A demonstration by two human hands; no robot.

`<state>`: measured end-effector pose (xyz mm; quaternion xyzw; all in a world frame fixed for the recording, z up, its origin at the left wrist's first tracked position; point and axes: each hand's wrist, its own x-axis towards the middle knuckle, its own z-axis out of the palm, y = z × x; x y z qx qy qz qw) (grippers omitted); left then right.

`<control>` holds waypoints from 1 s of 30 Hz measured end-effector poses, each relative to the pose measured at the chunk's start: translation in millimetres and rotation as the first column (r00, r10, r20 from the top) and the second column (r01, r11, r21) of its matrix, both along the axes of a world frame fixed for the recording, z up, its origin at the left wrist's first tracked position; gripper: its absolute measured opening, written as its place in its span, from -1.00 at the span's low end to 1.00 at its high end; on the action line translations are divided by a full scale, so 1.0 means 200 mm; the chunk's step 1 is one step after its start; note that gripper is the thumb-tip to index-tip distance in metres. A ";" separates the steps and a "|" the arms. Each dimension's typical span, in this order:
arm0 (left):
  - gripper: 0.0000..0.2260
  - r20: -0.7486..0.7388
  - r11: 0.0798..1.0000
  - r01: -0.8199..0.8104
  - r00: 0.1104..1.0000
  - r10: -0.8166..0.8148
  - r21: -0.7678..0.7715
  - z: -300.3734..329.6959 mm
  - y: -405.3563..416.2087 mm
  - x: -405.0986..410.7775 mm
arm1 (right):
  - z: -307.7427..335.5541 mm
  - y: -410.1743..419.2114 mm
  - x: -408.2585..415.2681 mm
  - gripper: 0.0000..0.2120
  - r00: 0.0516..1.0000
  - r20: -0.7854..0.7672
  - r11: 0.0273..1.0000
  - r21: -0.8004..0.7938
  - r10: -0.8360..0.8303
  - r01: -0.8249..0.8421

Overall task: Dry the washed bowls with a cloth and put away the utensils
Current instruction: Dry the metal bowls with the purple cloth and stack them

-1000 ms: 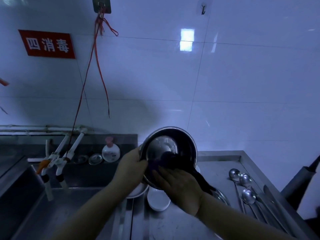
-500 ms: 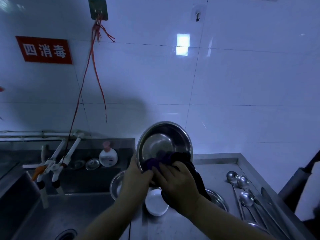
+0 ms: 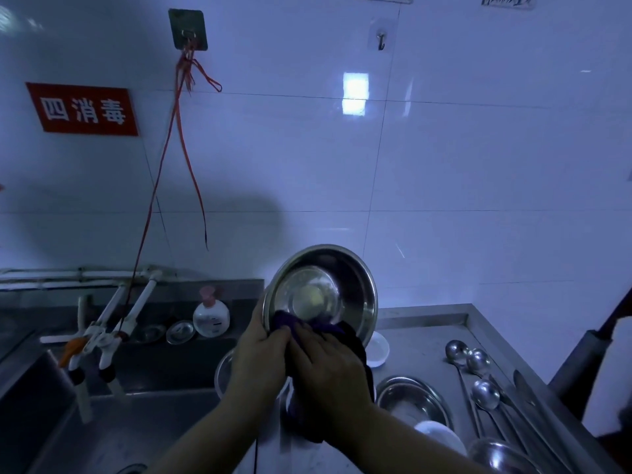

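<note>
I hold a steel bowl [image 3: 321, 289] tilted up in front of me, its inside facing the camera. My left hand [image 3: 258, 354] grips its lower left rim. My right hand [image 3: 328, 364] holds a dark purple cloth [image 3: 352, 340] against the bowl's lower inside edge, and the cloth hangs down under my palm. Several long steel ladles [image 3: 478, 381] lie on the counter at the right. More steel bowls [image 3: 410, 396] and white dishes [image 3: 378, 348] sit on the counter below my hands.
A steel sink [image 3: 102, 422] is at the left with white taps [image 3: 102, 330] over it. A soap bottle [image 3: 211, 314] and small lids stand on the back ledge. A red cord [image 3: 178, 131] hangs from a wall hook. A dark roller handle [image 3: 588, 354] leans at the right.
The cloth hand has slid from the bowl's middle down to its lower left rim, close to my left hand. The view has tilted downward, showing more of the counter.
</note>
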<state>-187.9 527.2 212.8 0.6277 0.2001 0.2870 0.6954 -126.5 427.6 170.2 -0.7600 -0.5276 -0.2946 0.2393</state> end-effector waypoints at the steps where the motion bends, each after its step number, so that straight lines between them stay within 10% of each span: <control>1: -0.59 -0.005 1.000 0.001 1.000 -0.001 0.019 0.01 0.00 0.00 | -0.01 0.00 0.00 -0.47 1.000 -0.003 1.000 0.015 0.014 -0.014; 8: -0.51 -0.249 0.800 0.265 0.957 -0.150 0.538 0.22 0.17 -0.11 | -0.01 -0.19 0.29 -0.61 0.852 0.457 0.939 -0.324 0.258 -0.110; 14: -0.54 -0.319 0.707 0.193 0.947 0.049 0.680 0.34 0.17 -0.07 | 0.00 -0.10 0.25 -0.68 0.874 0.483 0.996 -0.089 0.060 -0.019; 21: -0.62 -0.164 0.900 0.031 0.985 0.046 0.434 0.17 0.11 -0.01 | -0.10 0.05 0.03 -0.66 0.992 0.128 0.996 0.091 -0.016 0.005; 30: -0.72 -0.456 0.864 0.325 0.881 -0.129 0.385 0.27 0.29 0.01 | -0.01 -0.17 0.32 -0.76 0.850 0.444 0.949 -0.256 0.284 -0.183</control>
